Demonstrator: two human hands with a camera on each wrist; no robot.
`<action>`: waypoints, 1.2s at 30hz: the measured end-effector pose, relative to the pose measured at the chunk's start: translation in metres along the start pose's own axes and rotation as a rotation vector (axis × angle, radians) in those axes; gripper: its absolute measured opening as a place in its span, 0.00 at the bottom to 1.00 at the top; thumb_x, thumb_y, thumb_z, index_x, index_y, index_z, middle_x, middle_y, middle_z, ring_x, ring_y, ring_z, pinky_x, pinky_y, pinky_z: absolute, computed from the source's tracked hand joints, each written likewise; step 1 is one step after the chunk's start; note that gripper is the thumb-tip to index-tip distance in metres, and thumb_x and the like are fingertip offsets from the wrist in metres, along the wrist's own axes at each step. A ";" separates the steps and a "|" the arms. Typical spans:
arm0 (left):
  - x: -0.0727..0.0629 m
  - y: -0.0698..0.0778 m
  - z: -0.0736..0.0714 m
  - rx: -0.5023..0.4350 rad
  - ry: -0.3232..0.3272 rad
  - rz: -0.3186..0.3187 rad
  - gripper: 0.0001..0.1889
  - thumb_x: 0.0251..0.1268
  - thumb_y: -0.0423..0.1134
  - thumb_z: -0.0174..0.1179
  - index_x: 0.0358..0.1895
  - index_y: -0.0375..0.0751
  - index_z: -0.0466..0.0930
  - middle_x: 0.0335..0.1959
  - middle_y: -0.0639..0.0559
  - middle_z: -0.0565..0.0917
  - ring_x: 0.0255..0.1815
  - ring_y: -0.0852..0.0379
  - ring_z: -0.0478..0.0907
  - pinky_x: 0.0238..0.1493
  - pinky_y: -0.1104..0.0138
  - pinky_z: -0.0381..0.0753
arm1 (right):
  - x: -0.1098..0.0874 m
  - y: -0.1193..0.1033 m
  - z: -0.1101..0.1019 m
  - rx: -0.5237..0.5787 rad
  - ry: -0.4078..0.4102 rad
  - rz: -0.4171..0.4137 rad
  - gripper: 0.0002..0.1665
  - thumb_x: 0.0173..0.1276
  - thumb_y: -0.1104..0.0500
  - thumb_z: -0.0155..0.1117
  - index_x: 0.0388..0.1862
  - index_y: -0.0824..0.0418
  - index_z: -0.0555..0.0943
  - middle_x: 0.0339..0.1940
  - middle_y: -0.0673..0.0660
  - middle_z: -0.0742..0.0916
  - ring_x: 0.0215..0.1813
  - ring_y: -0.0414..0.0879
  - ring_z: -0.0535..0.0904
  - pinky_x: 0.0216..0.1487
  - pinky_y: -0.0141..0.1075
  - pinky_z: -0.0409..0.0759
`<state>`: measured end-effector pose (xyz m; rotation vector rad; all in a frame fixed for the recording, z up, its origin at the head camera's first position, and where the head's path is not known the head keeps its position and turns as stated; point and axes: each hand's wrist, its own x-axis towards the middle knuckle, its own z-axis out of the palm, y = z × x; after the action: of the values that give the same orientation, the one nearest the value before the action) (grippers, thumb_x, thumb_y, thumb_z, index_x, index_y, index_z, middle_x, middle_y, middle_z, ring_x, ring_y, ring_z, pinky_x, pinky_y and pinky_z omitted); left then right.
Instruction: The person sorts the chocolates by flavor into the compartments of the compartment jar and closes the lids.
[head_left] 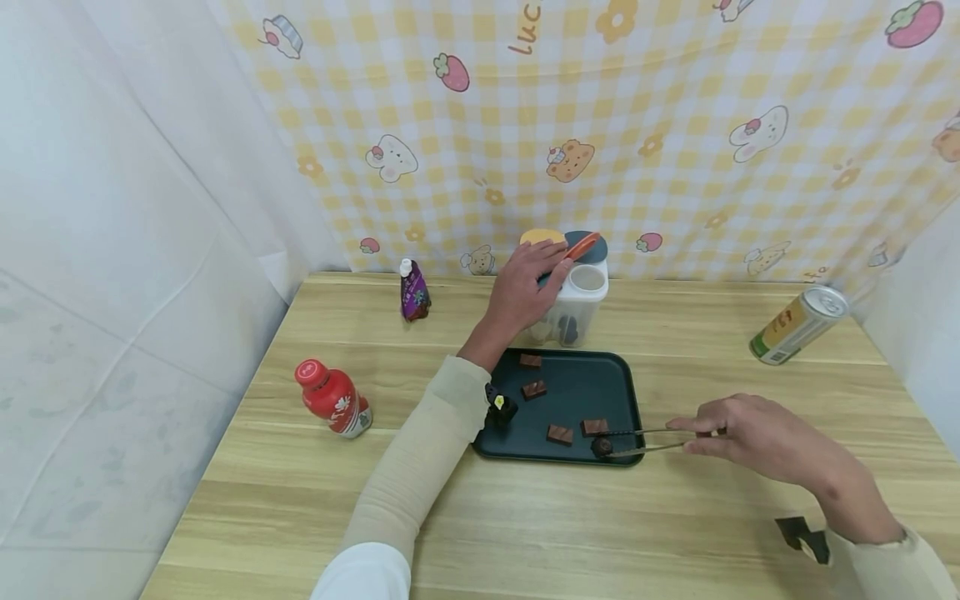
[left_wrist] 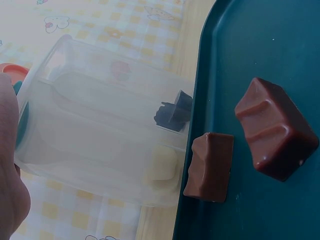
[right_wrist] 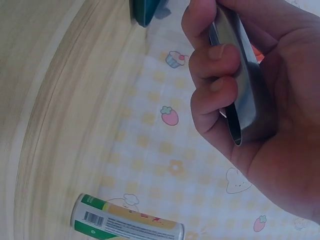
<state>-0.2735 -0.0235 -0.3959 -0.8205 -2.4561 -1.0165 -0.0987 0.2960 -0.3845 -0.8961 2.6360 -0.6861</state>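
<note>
My left hand (head_left: 525, 283) lies over the top of a clear storage container (head_left: 587, 310), gripping it by the flipped-up orange lid (head_left: 583, 246). One round opening is uncovered beside the thumb. Dark pieces (left_wrist: 172, 114) and a pale piece (left_wrist: 164, 163) show low inside the container. In my right hand (head_left: 757, 437) are metal tongs (right_wrist: 250, 95), fingers curled round the handle. The tong tips reach into a dark green tray (head_left: 577, 379), one on each side of a round dark chocolate (head_left: 602, 447). Several chocolate bars (head_left: 560, 434) lie about the tray.
A red bottle (head_left: 333, 398) and a purple pouch (head_left: 414, 292) stand to the left. At the far right a tilted drink can (head_left: 798, 323) is near the table edge. A patterned curtain (head_left: 600, 108) hangs behind the wooden table (head_left: 525, 533).
</note>
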 end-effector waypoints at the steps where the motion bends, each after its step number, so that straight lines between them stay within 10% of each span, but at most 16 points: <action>1: 0.000 0.000 0.000 -0.001 0.000 0.000 0.22 0.83 0.51 0.51 0.67 0.43 0.81 0.69 0.53 0.79 0.75 0.59 0.67 0.79 0.68 0.45 | 0.000 0.000 0.000 -0.005 0.008 -0.006 0.19 0.69 0.51 0.73 0.54 0.59 0.90 0.39 0.39 0.90 0.31 0.29 0.75 0.31 0.30 0.75; 25: 0.000 0.000 -0.002 -0.023 -0.006 0.011 0.22 0.83 0.50 0.50 0.67 0.43 0.81 0.69 0.52 0.78 0.75 0.58 0.67 0.79 0.67 0.45 | 0.021 0.018 -0.038 0.148 0.398 -0.243 0.26 0.59 0.80 0.71 0.56 0.66 0.88 0.29 0.41 0.84 0.23 0.31 0.63 0.23 0.26 0.68; 30: -0.001 -0.001 -0.002 -0.017 -0.008 0.008 0.22 0.83 0.50 0.50 0.67 0.43 0.81 0.69 0.52 0.78 0.75 0.59 0.66 0.79 0.68 0.44 | 0.037 0.017 -0.043 0.142 0.556 -0.128 0.24 0.64 0.76 0.71 0.58 0.62 0.88 0.46 0.52 0.90 0.23 0.39 0.71 0.25 0.29 0.69; 36: 0.000 0.001 -0.001 -0.015 -0.004 0.002 0.22 0.83 0.50 0.50 0.67 0.42 0.81 0.69 0.52 0.79 0.75 0.58 0.67 0.79 0.67 0.45 | 0.053 0.010 -0.039 0.184 0.660 0.096 0.18 0.73 0.60 0.71 0.60 0.61 0.87 0.25 0.54 0.86 0.18 0.41 0.59 0.18 0.37 0.59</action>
<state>-0.2728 -0.0239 -0.3947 -0.8298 -2.4534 -1.0343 -0.1598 0.2832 -0.3620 -0.5455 3.0613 -1.3650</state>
